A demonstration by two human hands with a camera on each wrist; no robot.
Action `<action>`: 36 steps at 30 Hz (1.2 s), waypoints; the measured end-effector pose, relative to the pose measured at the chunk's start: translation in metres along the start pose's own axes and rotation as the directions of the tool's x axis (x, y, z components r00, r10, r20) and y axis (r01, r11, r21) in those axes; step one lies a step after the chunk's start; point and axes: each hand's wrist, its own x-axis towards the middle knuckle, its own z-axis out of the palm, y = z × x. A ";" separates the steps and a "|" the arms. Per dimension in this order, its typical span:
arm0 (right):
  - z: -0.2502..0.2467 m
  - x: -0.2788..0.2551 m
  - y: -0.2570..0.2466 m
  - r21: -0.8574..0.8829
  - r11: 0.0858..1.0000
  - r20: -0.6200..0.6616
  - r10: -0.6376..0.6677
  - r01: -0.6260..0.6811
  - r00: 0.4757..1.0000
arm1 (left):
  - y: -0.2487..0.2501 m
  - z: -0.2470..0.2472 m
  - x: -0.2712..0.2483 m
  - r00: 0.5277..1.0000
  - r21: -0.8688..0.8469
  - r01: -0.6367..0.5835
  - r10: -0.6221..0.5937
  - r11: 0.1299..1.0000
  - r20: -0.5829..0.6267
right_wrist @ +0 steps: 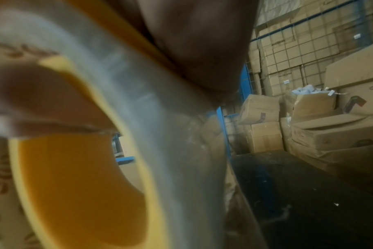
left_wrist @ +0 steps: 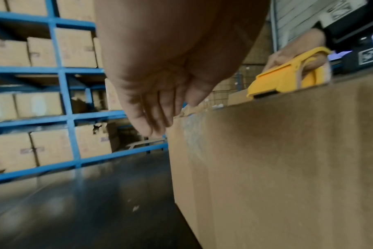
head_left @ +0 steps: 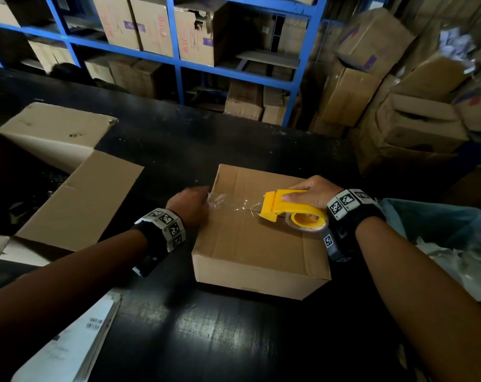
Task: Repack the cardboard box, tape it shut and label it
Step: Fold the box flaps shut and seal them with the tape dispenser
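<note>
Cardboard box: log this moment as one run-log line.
stage: taping top seam | cardboard box: flaps closed | right hand: grips yellow tape dispenser | left hand: presses tape end at box edge | label: none seen

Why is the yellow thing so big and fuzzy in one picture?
Right wrist view: the yellow tape dispenser sits right against the lens, so it fills the frame, out of focus. Head view: it looks sharp in the right hand; the room is dim. Left wrist view: the left hand is motion-blurred.

Setting: a warehouse or stockroom packing station. Blue steel shelving (head_left: 178, 64) across the top of the head view holds rows of cardboard cartons (head_left: 151, 23). Further cartons (head_left: 385, 106) are stacked loosely at upper right. A black worktable (head_left: 234, 340) fills the foreground.
</note>
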 end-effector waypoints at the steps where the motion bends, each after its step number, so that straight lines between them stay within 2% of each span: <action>1: 0.001 0.000 -0.001 -0.021 1.000 0.000 0.000 0.000 1.000 | 0.002 0.002 0.001 0.995 0.009 -0.093 0.093 0.996 -0.042; 2: 0.001 0.001 -0.001 -0.034 0.999 -0.002 0.001 -0.001 1.000 | 0.007 0.003 0.001 0.981 0.059 -0.191 0.192 0.980 -0.018; 4: 0.002 0.000 -0.002 -0.045 0.999 -0.006 0.005 -0.005 1.000 | 0.014 0.011 -0.001 0.930 0.194 -0.362 0.339 0.912 0.140; 5: 0.002 0.000 -0.003 -0.058 0.998 -0.007 0.003 -0.003 1.000 | 0.018 0.014 -0.001 0.911 0.245 -0.399 0.352 0.884 0.213; 7: 0.001 0.000 -0.005 -0.098 0.995 -0.003 0.001 -0.001 1.000 | 0.019 0.018 -0.002 0.897 0.336 -0.431 0.357 0.837 0.261; 14: 0.000 0.000 -0.013 -0.166 0.986 0.032 0.012 -0.006 0.999 | 0.026 0.026 -0.007 0.921 0.484 -0.391 0.337 0.783 0.198; 16: 0.001 -0.001 -0.013 -0.182 0.983 0.026 0.006 -0.001 1.000 | 0.034 0.030 -0.012 0.929 0.463 -0.369 0.336 0.806 0.156; 20: -0.001 -0.001 -0.016 -0.277 0.961 0.054 0.002 0.013 0.999 | 0.043 0.034 -0.022 0.907 0.356 -0.418 0.360 0.836 0.221; 23: -0.007 0.002 -0.016 -0.341 0.939 0.111 -0.011 0.049 0.994 | 0.042 0.032 -0.021 0.918 0.373 -0.393 0.331 0.840 0.221; 26: -0.012 0.002 -0.009 -0.290 0.953 0.145 -0.049 0.090 0.988 | 0.052 0.037 -0.025 0.948 0.369 -0.316 0.272 0.874 0.167; 31: -0.009 0.006 0.009 0.010 0.989 0.243 -0.145 0.147 0.959 | 0.075 0.057 -0.031 0.988 0.333 -0.156 0.149 0.930 0.048; 33: -0.007 0.013 0.012 0.004 0.983 0.275 -0.178 0.184 0.945 | 0.076 0.061 -0.031 0.987 0.330 -0.161 0.161 0.930 0.028; 36: -0.007 0.021 0.015 -0.107 0.954 0.305 -0.238 0.282 0.922 | 0.073 0.063 -0.028 0.984 0.315 -0.177 0.171 0.932 0.045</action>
